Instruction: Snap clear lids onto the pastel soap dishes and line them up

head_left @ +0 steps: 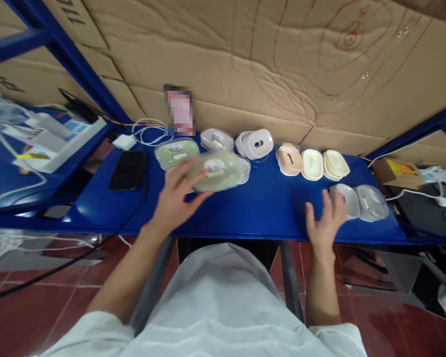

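My left hand (176,198) holds a pale green lidded soap box (215,171) just above the blue table (260,208), fingers wrapped round its near edge; the box is blurred by motion. My right hand (325,220) lies flat on the table with fingers spread, its fingertips touching a white box half (347,201) beside a clear lid (371,202). Another green soap box (176,152) sits behind the held one.
Along the back stand a grey box (217,140), a white box (254,144), a pink one (290,159) and cream halves (325,164). A black phone (127,170) and white cables lie left. Cardboard (245,59) backs the table; a shelf with clutter stands left.
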A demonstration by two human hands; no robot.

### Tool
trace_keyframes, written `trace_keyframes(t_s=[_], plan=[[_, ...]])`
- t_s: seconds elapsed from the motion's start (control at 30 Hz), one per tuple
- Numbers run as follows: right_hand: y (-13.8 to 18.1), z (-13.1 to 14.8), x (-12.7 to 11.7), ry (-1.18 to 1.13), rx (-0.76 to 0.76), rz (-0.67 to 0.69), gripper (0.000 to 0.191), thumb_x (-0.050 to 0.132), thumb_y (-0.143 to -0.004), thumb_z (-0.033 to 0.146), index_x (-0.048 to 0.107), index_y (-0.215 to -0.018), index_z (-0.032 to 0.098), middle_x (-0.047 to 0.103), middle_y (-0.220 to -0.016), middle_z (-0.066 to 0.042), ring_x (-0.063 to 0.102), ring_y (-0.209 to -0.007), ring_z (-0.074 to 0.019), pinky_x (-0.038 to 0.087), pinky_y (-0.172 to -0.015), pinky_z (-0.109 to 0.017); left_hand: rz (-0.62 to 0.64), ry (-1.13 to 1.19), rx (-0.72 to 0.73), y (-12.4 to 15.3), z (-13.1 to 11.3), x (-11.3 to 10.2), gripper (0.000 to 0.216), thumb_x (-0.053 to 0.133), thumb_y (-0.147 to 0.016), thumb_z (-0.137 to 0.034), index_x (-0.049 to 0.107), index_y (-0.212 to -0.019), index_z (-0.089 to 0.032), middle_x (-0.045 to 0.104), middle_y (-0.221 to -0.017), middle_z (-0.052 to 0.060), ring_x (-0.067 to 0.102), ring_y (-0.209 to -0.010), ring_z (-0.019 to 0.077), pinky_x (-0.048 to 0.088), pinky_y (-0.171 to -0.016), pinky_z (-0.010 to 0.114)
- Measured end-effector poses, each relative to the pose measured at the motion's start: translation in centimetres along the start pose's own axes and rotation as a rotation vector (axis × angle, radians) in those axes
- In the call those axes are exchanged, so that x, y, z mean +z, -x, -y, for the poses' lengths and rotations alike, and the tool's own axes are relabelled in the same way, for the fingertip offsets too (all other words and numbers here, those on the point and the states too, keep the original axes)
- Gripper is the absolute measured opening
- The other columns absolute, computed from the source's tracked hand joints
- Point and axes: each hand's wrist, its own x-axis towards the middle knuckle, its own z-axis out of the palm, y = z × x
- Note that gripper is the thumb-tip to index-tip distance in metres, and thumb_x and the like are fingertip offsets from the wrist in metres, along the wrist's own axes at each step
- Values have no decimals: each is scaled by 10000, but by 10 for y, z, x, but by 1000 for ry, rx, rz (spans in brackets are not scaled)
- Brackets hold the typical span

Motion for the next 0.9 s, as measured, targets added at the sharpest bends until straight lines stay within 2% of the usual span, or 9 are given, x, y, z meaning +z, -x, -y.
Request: trace_keyframes(t_s=[0.07,0.13,0.2,0.27,0.37,0.57,0.73,0.8,0.9], plan=[[-1,-34,-4,176,202,-66,717,585,-1038,580,496,-1616,165,443,-1671,-282,396,-1557,-514,309,-1171,-818,-93,-85,-28,-9,41,-15,618,805,-950,-531,620,-1462,-239,565,-1596,103,554,-1489,340,490,-1247,577],[1,-61,-5,233,320,-35,720,539,-1037,621,561,-1549,115,562,-1552,-314,492,-1466,-521,351,-1122,-817,-90,-151,-162,-15,79,-24,696,750,-934,-687,624,-1425,-211,570,-1584,82,551,-1478,331,466,-1256,607],[6,-75,-4,178,307,33,648,510,-1047,594,659,-1422,87,680,-1381,-304,593,-1350,-476,427,-1104,-751,-50,-158,-251,-18,106,-27,847,686,-866,-850,625,-1385,-185,571,-1565,76,548,-1465,331,448,-1258,629],[11,-75,-2,75,216,78,556,508,-1059,539,717,-1315,92,730,-1279,-268,637,-1287,-417,482,-1114,-660,13,-122,-279,-20,121,-25,953,629,-797,-950,635,-1338,-165,563,-1551,85,547,-1452,340,437,-1255,646],[15,-52,-1,-95,57,138,431,545,-1069,473,730,-1297,159,746,-1292,-191,645,-1302,-356,487,-1164,-599,95,-81,-274,-21,130,-21,992,600,-760,-986,627,-1311,-161,545,-1537,92,538,-1452,349,445,-1241,652],[6,14,3,-406,-164,391,334,615,-1063,355,687,-1367,236,707,-1437,-118,563,-1468,-319,464,-1226,-599,180,-76,-234,-31,141,-20,997,587,-815,-952,588,-1337,-103,531,-1514,122,505,-1471,365,416,-1251,657],[-1,49,15,-399,-286,477,305,607,-1069,333,685,-1356,268,604,-1588,-102,457,-1565,-345,373,-1261,-648,202,-62,-234,-34,134,-20,985,552,-873,-931,567,-1381,-86,500,-1552,140,449,-1511,364,369,-1272,654],[-1,56,19,-368,-308,470,303,596,-1071,330,695,-1354,286,534,-1650,-98,383,-1609,-360,349,-1268,-652,199,-58,-241,-34,127,-22,925,551,-935,-876,552,-1419,-87,465,-1594,156,419,-1538,341,349,-1297,619],[-1,60,24,-368,-307,473,324,577,-1076,330,687,-1379,291,492,-1674,-107,369,-1617,-359,360,-1268,-629,216,-30,-243,-34,121,-25,809,571,-1003,-767,546,-1436,-85,453,-1615,155,403,-1547,292,322,-1322,571]])
